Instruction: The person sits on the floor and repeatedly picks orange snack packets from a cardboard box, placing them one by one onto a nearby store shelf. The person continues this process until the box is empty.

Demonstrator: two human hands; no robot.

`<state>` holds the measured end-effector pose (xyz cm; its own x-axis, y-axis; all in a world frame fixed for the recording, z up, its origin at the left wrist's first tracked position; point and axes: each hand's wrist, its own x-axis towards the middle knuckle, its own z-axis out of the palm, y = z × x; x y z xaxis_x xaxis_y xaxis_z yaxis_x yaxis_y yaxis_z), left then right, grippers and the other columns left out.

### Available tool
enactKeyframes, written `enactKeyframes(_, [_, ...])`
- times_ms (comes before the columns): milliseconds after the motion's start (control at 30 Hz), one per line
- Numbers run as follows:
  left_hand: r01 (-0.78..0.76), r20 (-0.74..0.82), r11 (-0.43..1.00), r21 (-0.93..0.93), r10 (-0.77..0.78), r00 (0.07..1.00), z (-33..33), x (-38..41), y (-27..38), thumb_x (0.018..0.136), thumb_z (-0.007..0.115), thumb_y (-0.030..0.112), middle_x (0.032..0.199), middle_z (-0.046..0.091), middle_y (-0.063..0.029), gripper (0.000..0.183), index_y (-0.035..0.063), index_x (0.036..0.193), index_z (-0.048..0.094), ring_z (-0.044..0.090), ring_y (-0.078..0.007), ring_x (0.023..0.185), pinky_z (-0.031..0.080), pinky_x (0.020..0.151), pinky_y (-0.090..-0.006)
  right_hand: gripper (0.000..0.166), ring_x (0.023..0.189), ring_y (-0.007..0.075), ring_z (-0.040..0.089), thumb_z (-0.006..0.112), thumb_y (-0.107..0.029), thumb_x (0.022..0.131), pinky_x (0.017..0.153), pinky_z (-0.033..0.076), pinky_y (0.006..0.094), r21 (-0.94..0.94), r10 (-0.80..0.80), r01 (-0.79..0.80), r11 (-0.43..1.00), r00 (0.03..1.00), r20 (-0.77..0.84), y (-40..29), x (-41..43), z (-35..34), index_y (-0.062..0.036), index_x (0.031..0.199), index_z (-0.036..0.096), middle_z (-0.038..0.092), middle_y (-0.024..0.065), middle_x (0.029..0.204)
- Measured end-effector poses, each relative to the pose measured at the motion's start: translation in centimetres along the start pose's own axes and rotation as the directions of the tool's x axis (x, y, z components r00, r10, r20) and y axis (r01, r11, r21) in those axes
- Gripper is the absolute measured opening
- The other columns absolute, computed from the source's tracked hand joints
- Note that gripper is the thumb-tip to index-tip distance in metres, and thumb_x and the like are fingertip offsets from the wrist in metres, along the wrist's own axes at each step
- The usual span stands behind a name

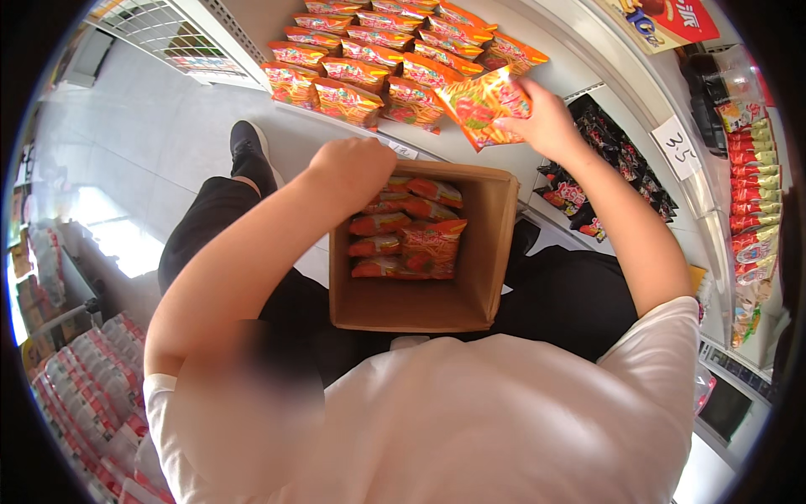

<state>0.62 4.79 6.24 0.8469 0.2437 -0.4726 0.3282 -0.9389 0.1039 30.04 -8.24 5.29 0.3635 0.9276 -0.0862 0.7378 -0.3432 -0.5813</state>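
My right hand grips an orange snack packet by its right side, above the front right of the packet rows on the shelf. Curled over the far left corner of an open cardboard box is my left hand, its fingertips hidden. The box stands between my legs. Inside it, several more orange packets are stacked towards the far and left sides, and bare cardboard shows at the near end. Rows of matching upright packets fill the shelf beyond the box.
Black snack packets lie on the shelf to the right. A handwritten price card hangs on a shelf edge, with red packets farther right. A wire mesh rack stands at the upper left. Clear plastic packages are stacked at the lower left.
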Motion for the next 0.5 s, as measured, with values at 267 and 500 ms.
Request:
enactKeyframes(267, [0.053, -0.037, 0.997, -0.047, -0.055, 0.998, 0.3, -0.7, 0.6, 0.091, 0.067, 0.01, 0.103, 0.075, -0.0148, 0.012, 0.0056, 0.102, 0.071, 0.075, -0.0317, 0.098, 0.061, 0.079, -0.0424, 0.058, 0.122, 0.0372, 0.063, 0.082, -0.019, 0.077, 0.098, 0.054, 0.0467, -0.33, -0.069, 0.143, 0.933, 0.972, 0.227, -1.7, 5.3, 10.0, 0.0006, 0.127, 0.062, 0.067, 0.0226, 0.126])
enactKeyframes(500, [0.186, -0.129, 0.974, 0.129, -0.17, 0.977, 0.5, -1.0, 3.5, 0.089, 0.072, 0.013, 0.11, 0.076, -0.0153, 0.025, 0.002, 0.111, 0.075, 0.075, -0.0329, 0.102, 0.06, 0.082, -0.0482, 0.031, 0.107, 0.032, 0.071, 0.079, -0.016, 0.08, 0.083, 0.058, 0.0468, -0.564, 0.027, 0.162, 0.809, 0.95, 0.311, -4.0, 8.2, 14.1, -0.0081, 0.108, 0.069, 0.074, 0.0122, 0.107])
